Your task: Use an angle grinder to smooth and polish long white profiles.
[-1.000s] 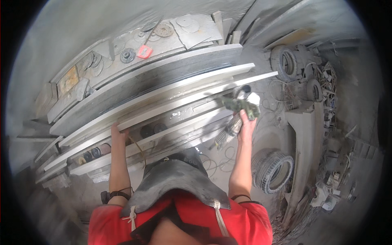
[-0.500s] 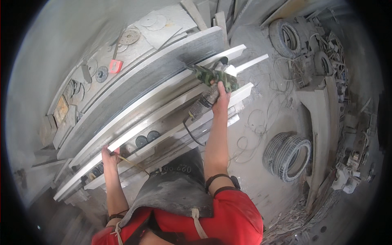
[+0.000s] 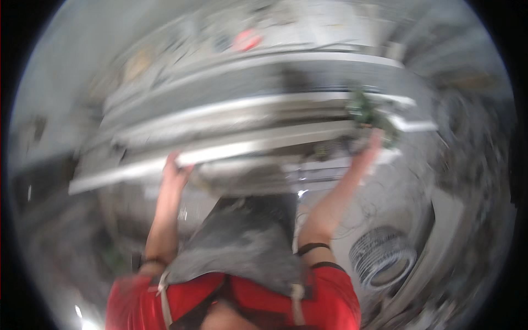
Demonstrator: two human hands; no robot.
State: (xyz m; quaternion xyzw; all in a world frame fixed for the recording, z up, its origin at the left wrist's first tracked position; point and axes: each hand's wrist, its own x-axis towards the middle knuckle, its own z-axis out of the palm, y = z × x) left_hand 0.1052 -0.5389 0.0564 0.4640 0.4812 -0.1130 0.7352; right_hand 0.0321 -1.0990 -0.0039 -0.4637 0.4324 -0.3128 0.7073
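The view is smeared by motion. My right hand (image 3: pixel 373 142) is closed round a power tool that looks like an angle grinder (image 3: pixel 336 148), partly wrapped in green camouflage cloth (image 3: pixel 360 107). It is over the right end of the long pale strips, and whether its disc touches one cannot be made out. My left hand (image 3: pixel 175 173) grips the near edge of a long white-edged strip (image 3: pixel 231 149), left of the middle. Its fingers are at the strip's edge, and their undersides are hidden.
Behind lies a wide grey slab (image 3: pixel 231 77) with a curved edge. A bench with a red object (image 3: pixel 247 40) is at the back. Stacked tyres (image 3: pixel 382 258) stand on the floor at right, beside a long pale beam (image 3: pixel 443 220). Cables lie on the floor.
My view has swung, so the strips lie more level across it. The grinder appears farther right and lower. My left hand stays on the strip, and my right hand still holds the grinder.
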